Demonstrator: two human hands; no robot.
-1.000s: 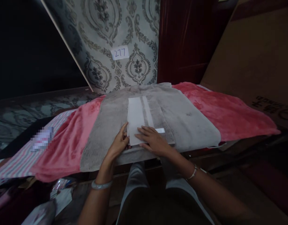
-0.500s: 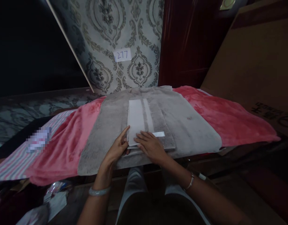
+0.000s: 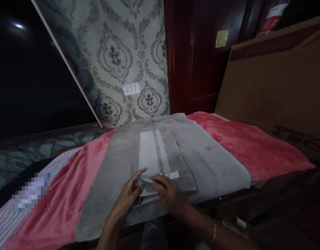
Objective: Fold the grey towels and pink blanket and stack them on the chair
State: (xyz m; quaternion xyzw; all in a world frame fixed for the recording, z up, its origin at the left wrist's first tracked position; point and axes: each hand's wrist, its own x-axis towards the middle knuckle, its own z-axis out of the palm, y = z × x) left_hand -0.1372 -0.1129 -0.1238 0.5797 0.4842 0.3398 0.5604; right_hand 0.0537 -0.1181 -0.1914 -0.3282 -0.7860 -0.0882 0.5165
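Note:
A white folded sheet point(image 3: 148, 149), paper or thin cloth, lies lengthwise on a folded grey plush cloth point(image 3: 179, 163). Beside it runs a narrower white strip point(image 3: 163, 149). My left hand point(image 3: 129, 192) rests at the sheet's near left edge, index finger and thumb apart and touching it. With fingers closed, my right hand point(image 3: 169, 194) pinches the sheet's near part, which is wrinkled and raised. A small white tag point(image 3: 173, 174) sticks out just beyond my right knuckles. Under everything spreads a larger grey cloth point(image 3: 105, 187).
Pink plush cloths lie at left point(image 3: 61, 194) and right point(image 3: 243, 146), with a striped cloth point(image 3: 6, 225) farther left. A cardboard box point(image 3: 269, 83) leans at the right. Behind are a patterned wall point(image 3: 115, 69), a dark screen point(image 3: 32, 76) and a dark red door point(image 3: 193, 62).
My right hand went from lying flat on the white sheet to pinching it, and the near part has wrinkled up. The view has tilted upward. My left hand stays at the sheet's left edge.

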